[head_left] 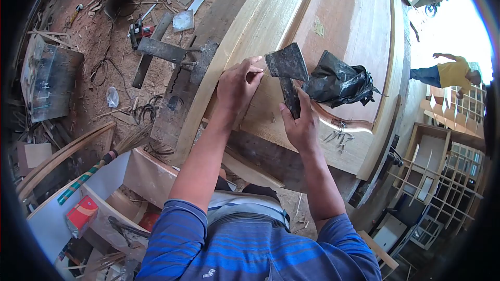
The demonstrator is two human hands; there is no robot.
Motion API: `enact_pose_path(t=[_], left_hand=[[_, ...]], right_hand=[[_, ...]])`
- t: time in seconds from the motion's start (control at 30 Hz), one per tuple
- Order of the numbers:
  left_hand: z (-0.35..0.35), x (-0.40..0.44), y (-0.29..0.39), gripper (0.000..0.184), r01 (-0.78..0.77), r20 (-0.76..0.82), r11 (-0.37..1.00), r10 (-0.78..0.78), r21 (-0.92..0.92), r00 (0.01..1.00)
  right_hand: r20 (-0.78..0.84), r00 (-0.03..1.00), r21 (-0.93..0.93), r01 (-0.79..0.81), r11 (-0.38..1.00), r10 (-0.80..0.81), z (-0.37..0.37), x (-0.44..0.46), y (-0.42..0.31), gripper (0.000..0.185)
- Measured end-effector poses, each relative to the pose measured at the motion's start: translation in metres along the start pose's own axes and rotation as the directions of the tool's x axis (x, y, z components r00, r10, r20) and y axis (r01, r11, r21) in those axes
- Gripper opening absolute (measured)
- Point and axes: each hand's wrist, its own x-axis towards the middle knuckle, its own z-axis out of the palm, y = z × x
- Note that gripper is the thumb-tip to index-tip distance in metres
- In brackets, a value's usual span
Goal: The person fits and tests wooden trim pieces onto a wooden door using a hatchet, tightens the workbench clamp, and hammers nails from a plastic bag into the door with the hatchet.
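Note:
My right hand point(302, 127) is wrapped round the dark handle of a hatchet point(287, 63), whose broad worn blade points up and left over the wooden panel point(260, 119). Just left of the blade, my left hand point(239, 84) has its thumb and fingertips pinched together above the pale wood edge; whatever is between them is too small to make out. A crumpled black plastic bag point(341, 80) lies on the panel, right of the hatchet. Several loose nails point(339, 138) are scattered on the wood below the bag.
A red power tool point(140, 32) and cables lie on the littered ground at the upper left. A broom point(112, 155) and a red box point(82, 216) are at the lower left. Another person in a yellow shirt point(453, 74) stands at the far right, near wooden frames point(442, 177).

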Motion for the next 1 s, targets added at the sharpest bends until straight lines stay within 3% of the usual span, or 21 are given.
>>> enact_pose_path(t=[0.1, 0.2, 0.3, 0.4, 0.5, 0.73, 0.83, 0.87, 0.97, 1.0], left_hand=[[-0.003, 0.000, 0.003, 0.051, 0.045, 0.031, 0.999, -0.044, -0.024, 0.999], [-0.010, 0.001, 0.007, 0.051, 0.070, 0.065, 0.996, -0.066, -0.056, 0.996], [-0.009, 0.001, 0.006, 0.055, 0.091, 0.068, 0.995, -0.088, -0.047, 0.994], [-0.005, 0.000, 0.006, 0.057, 0.101, 0.062, 0.994, -0.098, -0.033, 0.993], [-0.008, 0.001, 0.009, 0.056, 0.136, 0.089, 0.989, -0.130, -0.062, 0.987], [-0.007, 0.000, 0.007, 0.057, 0.149, 0.070, 0.989, -0.148, -0.009, 0.987], [-0.007, -0.001, 0.005, 0.059, 0.161, 0.116, 0.985, -0.153, -0.066, 0.981], [-0.012, 0.003, 0.006, 0.059, 0.164, 0.128, 0.982, -0.152, -0.091, 0.980], [-0.011, 0.002, 0.012, 0.059, 0.130, 0.051, 0.991, -0.129, -0.032, 0.990], [-0.013, 0.000, 0.012, 0.059, 0.169, 0.062, 0.983, -0.165, -0.076, 0.984]], right_hand=[[0.082, 0.996, -0.047, -0.044, 0.998, 0.048, -0.002, 0.002, -0.004, 0.055], [0.139, 0.990, -0.178, 0.011, 0.984, 0.014, -0.002, 0.007, -0.004, 0.054], [0.133, 0.982, -0.060, -0.127, 0.990, 0.134, -0.002, 0.001, -0.002, 0.053], [0.094, 0.986, -0.001, -0.139, 0.990, 0.138, 0.000, -0.001, -0.005, 0.052], [0.210, 0.970, -0.261, -0.067, 0.963, 0.124, -0.002, 0.009, -0.002, 0.052], [0.041, 0.999, 0.022, -0.034, 0.999, 0.033, 0.008, -0.002, 0.006, 0.051], [0.227, 0.968, -0.181, -0.066, 0.981, 0.107, -0.001, 0.009, 0.001, 0.051], [0.234, 0.965, -0.171, -0.079, 0.982, 0.118, -0.003, 0.012, 0.000, 0.050], [0.061, 0.998, -0.025, 0.026, 0.999, -0.024, -0.001, 0.006, -0.005, 0.047], [0.063, 0.997, 0.011, -0.051, 0.999, 0.050, 0.002, 0.000, -0.003, 0.048]])
